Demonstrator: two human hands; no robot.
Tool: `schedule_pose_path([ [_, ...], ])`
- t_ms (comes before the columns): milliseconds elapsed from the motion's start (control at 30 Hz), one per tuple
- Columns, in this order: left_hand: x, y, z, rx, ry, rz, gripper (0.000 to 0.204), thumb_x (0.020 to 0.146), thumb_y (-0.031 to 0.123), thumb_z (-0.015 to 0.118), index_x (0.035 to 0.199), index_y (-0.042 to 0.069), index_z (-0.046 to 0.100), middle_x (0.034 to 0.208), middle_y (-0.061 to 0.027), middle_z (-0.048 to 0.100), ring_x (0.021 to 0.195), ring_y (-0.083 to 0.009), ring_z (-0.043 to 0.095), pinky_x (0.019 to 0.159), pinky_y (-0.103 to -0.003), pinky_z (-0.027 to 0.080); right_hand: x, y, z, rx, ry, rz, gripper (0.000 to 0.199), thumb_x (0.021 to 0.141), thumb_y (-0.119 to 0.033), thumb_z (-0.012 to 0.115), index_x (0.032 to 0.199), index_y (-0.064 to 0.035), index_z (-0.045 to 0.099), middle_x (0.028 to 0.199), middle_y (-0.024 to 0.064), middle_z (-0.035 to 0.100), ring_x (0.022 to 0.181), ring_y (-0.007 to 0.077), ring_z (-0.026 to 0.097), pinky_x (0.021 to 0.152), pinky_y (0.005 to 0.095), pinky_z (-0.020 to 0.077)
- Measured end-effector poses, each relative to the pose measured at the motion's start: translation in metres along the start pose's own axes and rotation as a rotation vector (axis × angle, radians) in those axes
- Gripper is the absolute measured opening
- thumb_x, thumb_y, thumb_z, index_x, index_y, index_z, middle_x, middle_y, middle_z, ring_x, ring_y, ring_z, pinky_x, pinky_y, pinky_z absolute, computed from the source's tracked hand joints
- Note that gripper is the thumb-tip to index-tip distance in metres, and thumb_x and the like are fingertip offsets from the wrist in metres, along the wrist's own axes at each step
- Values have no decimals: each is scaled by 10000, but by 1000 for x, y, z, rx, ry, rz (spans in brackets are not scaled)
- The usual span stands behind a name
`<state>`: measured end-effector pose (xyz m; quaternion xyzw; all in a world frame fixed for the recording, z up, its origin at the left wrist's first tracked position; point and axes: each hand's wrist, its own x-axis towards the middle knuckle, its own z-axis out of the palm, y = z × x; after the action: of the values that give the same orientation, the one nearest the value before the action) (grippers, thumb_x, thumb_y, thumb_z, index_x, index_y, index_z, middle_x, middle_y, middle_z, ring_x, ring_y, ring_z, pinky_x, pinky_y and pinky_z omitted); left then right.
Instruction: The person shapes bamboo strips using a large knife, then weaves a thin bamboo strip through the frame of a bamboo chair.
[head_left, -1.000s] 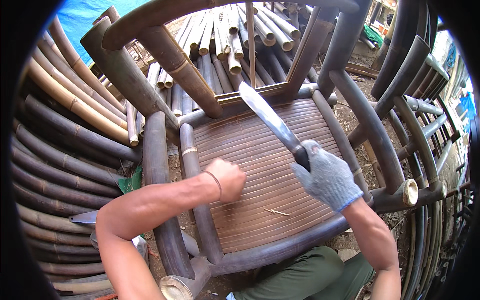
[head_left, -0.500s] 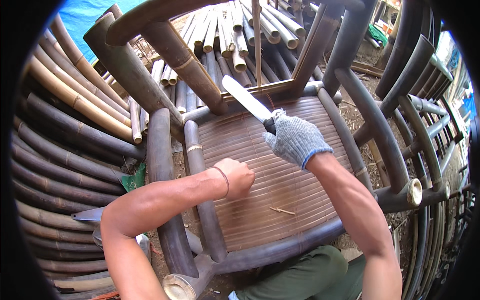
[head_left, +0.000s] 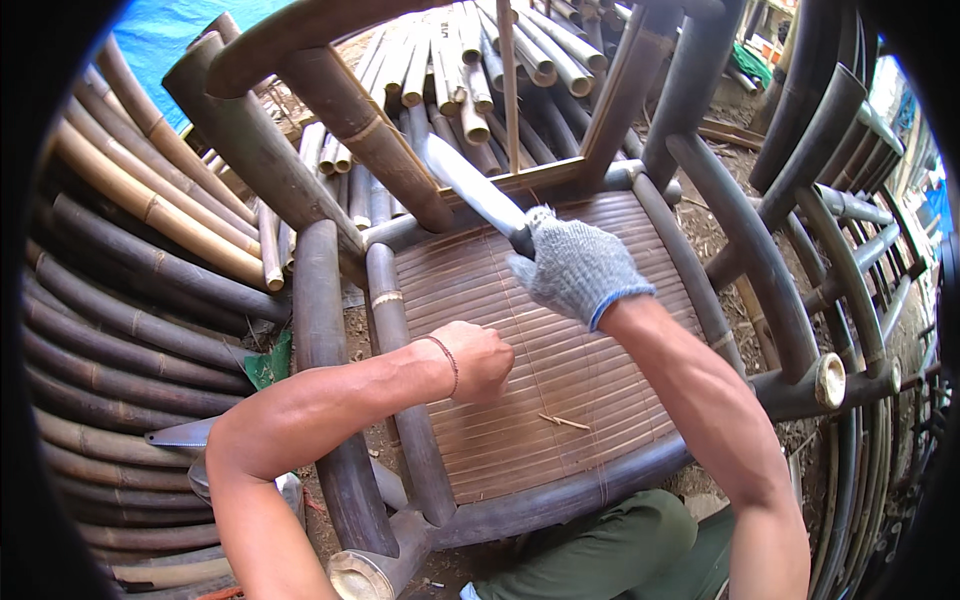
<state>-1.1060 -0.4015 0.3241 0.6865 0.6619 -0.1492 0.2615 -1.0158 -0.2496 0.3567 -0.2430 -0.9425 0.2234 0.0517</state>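
In a grey knitted glove, my right hand (head_left: 578,266) is closed round the dark handle of a large knife (head_left: 472,190). Its broad blade points up and to the left, over the back edge of a bamboo chair seat (head_left: 480,455). My left hand (head_left: 482,362), bare with a thin cord at the wrist, is a closed fist over the left part of the seat slats. Its fingertips are turned away, so anything in them is hidden. A thin, pale bamboo sliver (head_left: 566,422) lies on the slats nearer to me.
Thick dark chair poles (head_left: 322,300) frame the seat on both sides. Curved bamboo poles (head_left: 140,300) are stacked at the left, where a saw blade (head_left: 182,434) sticks out by my elbow. Cut bamboo lengths (head_left: 470,50) lie behind the chair; other bamboo frames (head_left: 845,220) stand right.
My right hand and the knife have shifted slightly left, and the blade looks blurred. My left fist has barely moved.
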Motion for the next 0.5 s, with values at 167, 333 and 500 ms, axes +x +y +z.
schedule_pose_path([
  [167, -1, 0, -6, 37, 36, -34, 294, 872, 278, 562, 787, 51, 730, 800, -197, 717, 789, -393, 710, 740, -472, 580, 10, 21, 27, -77, 0, -26, 365, 917, -334, 598, 1083, -8, 604, 818, 237, 716, 812, 431, 712, 745, 519, 581],
  [333, -1, -28, -16, 51, 327, -255, 280, 875, 278, 585, 789, 49, 720, 873, -195, 722, 837, -370, 712, 768, -454, 584, -23, 30, 8, -17, 47, 10, 388, 917, -362, 623, 1113, -29, 590, 832, 222, 717, 773, 410, 721, 708, 502, 588],
  [500, 27, -98, -40, 178, 1066, -237, 516, 864, 212, 623, 1283, -81, 549, 1285, -267, 588, 1233, -367, 565, 1056, -420, 469, -96, 105, 8, 35, 353, -18, 376, 927, -327, 677, 1163, -71, 537, 781, 209, 694, 718, 395, 717, 658, 485, 585],
])
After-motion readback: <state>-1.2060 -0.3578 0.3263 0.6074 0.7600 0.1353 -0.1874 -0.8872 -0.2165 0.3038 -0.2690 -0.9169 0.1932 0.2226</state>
